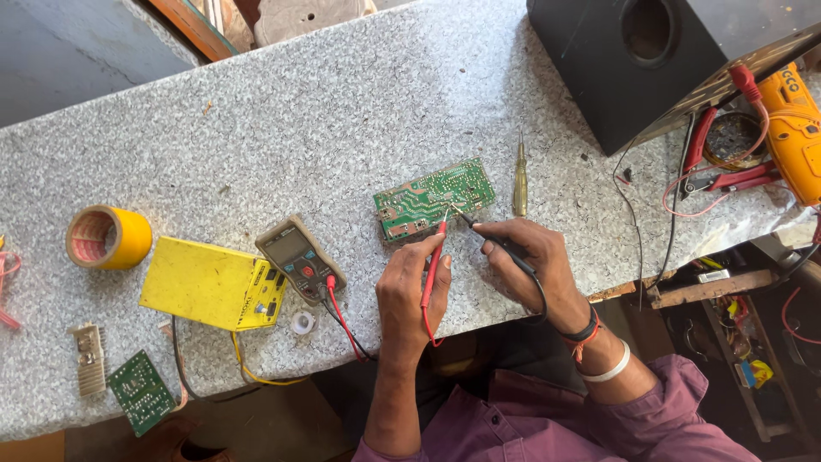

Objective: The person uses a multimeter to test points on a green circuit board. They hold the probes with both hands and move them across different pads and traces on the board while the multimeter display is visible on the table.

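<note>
Now, left hand (412, 287) fingers pinching red probe (434, 265), right hand (530, 261) fingers pinching black probe (505, 246), both tips on green circuit board (434, 197) mid-bench (299, 111); yellow box (209, 285), yellow tape roll (109, 237) off left.

bench top (282, 128): grey-white speckle
circuit board (434, 198): green w/ pale markings
left-hand probe (434, 269): red
right-hand probe (505, 245): black
meter (300, 257): grey-brown, red centre dial
box (209, 285): yellow, plain
tape roll (109, 237): yellow outside, pinkish core
screwdriver (519, 182): yellowish handle
speaker cabinet (676, 60): black
small board (140, 392): green
sleeves (590, 423): purple
</note>
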Available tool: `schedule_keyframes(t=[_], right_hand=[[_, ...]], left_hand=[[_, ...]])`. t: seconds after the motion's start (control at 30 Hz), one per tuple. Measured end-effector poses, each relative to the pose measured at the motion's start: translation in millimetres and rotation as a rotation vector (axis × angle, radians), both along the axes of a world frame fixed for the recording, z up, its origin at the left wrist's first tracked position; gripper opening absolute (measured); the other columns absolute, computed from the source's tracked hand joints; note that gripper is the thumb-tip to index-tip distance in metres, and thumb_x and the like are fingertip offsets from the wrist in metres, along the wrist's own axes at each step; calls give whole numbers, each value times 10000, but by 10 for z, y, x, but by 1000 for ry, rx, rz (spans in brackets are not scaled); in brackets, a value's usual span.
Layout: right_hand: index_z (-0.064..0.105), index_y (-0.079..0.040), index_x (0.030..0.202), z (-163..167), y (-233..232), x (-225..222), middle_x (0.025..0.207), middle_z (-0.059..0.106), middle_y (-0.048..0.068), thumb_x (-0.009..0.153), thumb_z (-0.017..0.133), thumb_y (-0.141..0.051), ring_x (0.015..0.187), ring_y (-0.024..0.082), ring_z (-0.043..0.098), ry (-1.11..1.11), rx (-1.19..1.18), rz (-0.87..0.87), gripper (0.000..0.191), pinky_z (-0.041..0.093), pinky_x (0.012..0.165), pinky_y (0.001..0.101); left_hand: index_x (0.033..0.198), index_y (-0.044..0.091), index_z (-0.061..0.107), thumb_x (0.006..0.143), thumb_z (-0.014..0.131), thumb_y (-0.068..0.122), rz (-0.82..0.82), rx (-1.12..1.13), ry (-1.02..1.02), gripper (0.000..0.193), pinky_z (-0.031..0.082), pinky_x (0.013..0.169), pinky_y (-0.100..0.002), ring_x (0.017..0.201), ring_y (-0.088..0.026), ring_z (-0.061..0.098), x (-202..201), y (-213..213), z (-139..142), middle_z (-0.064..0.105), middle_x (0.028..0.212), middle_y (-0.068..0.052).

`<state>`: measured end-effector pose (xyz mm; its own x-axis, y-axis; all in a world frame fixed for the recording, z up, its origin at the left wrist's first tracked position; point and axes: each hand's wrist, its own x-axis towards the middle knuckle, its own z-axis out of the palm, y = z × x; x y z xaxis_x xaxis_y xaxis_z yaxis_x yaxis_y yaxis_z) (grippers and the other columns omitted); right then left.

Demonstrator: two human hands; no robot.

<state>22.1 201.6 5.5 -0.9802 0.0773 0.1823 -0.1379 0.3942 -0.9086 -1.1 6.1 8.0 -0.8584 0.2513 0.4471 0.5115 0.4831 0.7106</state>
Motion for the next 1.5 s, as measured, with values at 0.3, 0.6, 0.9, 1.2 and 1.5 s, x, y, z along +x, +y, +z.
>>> schedule_keyframes(t=[0.3, 0.6, 0.9, 1.2, 1.5], right_hand=[[737, -28, 1172, -34, 4, -14, 886, 734, 104, 914, 679, -123, 726, 158, 704, 57, 44, 19, 282, 535, 664, 290], [731, -20, 1175, -7, 23, -6, 938, 737, 118, 928, 680, -119, 793, 196, 722, 94, 43, 34, 271, 543, 714, 308], [737, -28, 1169, -10, 8, -17, 887, 728, 108, 909, 674, -116, 737, 187, 704, 63, 54, 27, 282, 537, 678, 310], [734, -40, 1169, 9, 6, -16, 869, 720, 102, 917, 673, -125, 706, 182, 701, 42, 44, 25, 272, 536, 658, 307], [727, -38, 1165, 2, 11, -20, 907, 726, 108, 922, 677, -116, 749, 193, 703, 85, 51, 33, 260, 535, 678, 315]], left_hand=[[1219, 43, 655, 963, 707, 100, 14, 8, -12, 266, 575, 852, -433, 982, -320, 725, 9, -12, -6, 731, 1085, -137], [1255, 45, 641, 949, 722, 130, -2, -37, -22, 328, 564, 841, -439, 980, -331, 708, -17, 14, 15, 719, 1088, -143], [1276, 50, 635, 963, 723, 130, -8, -33, -49, 336, 570, 854, -429, 994, -308, 714, 4, 5, 12, 715, 1096, -138], [1375, 43, 594, 949, 717, 76, 23, -85, -8, 444, 561, 949, -450, 1134, -352, 687, -13, 6, 15, 683, 1229, -169], [1416, 51, 579, 968, 684, 71, 51, -53, -68, 461, 558, 965, -456, 1172, -370, 681, -5, 5, -27, 668, 1263, -185]])
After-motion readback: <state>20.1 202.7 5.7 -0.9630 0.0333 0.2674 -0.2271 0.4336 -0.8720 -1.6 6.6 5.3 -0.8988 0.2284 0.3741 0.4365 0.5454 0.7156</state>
